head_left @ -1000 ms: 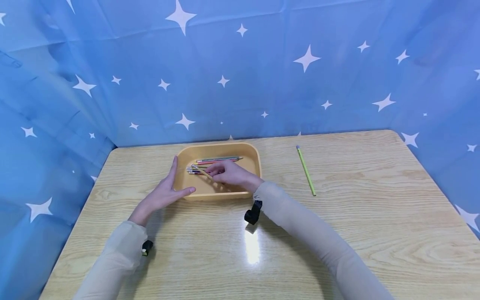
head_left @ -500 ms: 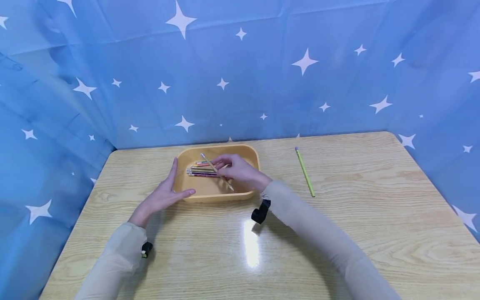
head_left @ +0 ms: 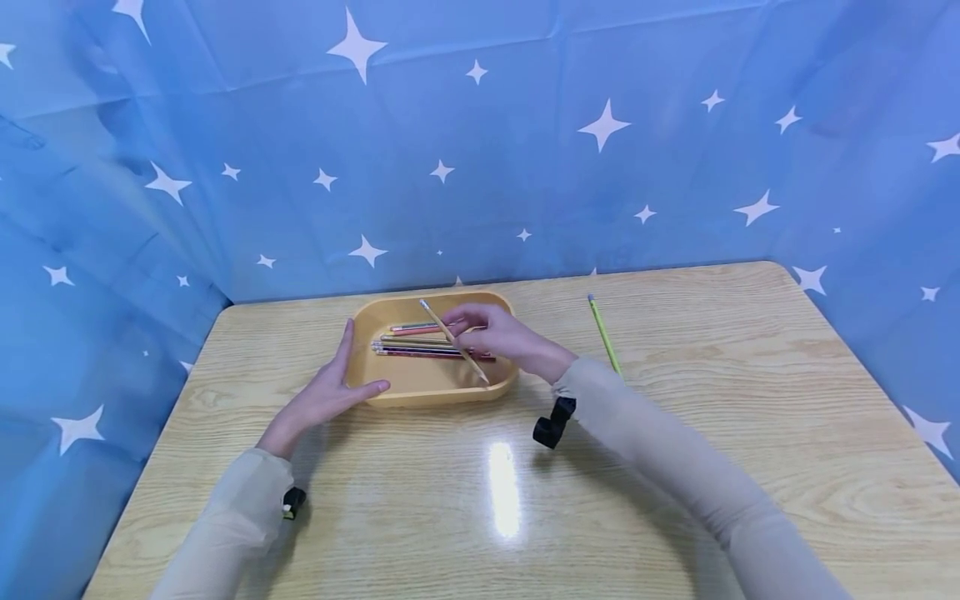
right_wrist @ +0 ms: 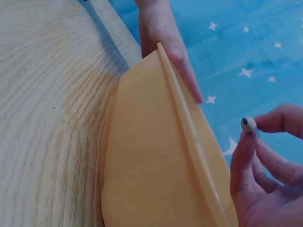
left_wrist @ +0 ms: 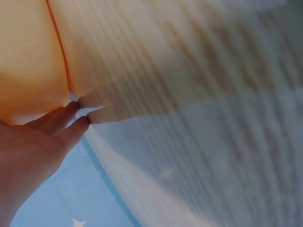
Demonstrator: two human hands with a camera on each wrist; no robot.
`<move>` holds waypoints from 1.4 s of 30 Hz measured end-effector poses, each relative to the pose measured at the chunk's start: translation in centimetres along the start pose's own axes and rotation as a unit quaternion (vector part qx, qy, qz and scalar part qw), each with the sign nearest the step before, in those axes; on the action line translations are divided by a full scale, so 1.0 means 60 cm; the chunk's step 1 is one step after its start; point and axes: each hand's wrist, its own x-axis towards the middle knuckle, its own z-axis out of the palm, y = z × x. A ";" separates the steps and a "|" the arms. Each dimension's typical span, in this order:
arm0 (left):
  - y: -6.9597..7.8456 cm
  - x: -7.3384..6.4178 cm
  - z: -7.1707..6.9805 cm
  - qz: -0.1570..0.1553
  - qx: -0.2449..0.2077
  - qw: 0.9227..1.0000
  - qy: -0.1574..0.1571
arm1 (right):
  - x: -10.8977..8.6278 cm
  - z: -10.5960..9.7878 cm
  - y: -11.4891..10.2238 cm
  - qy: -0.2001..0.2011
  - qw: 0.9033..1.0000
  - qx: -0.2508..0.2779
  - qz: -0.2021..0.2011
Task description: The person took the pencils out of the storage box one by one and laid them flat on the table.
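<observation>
My right hand (head_left: 491, 335) pinches a yellowish pencil (head_left: 468, 360) between thumb and fingers above the tray; its eraser end points up to the left in the head view. The right wrist view shows the held pencil (right_wrist: 248, 125) nearly end-on at the fingertips. At the left end of the yellow-orange tray (head_left: 408, 400), my left hand (head_left: 330, 392) rests against the wall with thumb and fingers spread. Several pencils (head_left: 420, 348) in different colours lie side by side inside the tray. The left wrist view shows fingers (left_wrist: 71, 132) against the tray's outer side.
A lime-green pencil (head_left: 602, 329) lies on the wooden table (head_left: 750, 375) to the right of the tray, its near end behind my right sleeve. A blue cloth with white stars (head_left: 480, 167) hangs behind the table.
My right hand has lifted the yellowish pencil from among the others and moved right with it, turning it to a steeper slant. The left hand has stayed in place.
</observation>
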 end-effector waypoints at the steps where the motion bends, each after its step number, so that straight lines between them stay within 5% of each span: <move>1: 0.000 0.000 0.000 0.002 0.000 1.000 -0.001 | -0.004 -0.005 0.000 -0.005 1.000 0.001 0.004; 9: -0.001 0.000 0.001 0.009 -0.004 1.000 -0.003 | -0.044 -0.050 0.002 -0.006 1.000 -0.021 0.020; 21: -0.003 -0.002 0.004 0.002 -0.005 1.000 -0.005 | -0.123 -0.103 0.010 0.048 0.997 -0.047 0.027; 42: 0.000 -0.002 0.005 0.004 -0.012 1.000 -0.009 | -0.208 -0.243 0.101 0.138 0.984 -0.084 0.078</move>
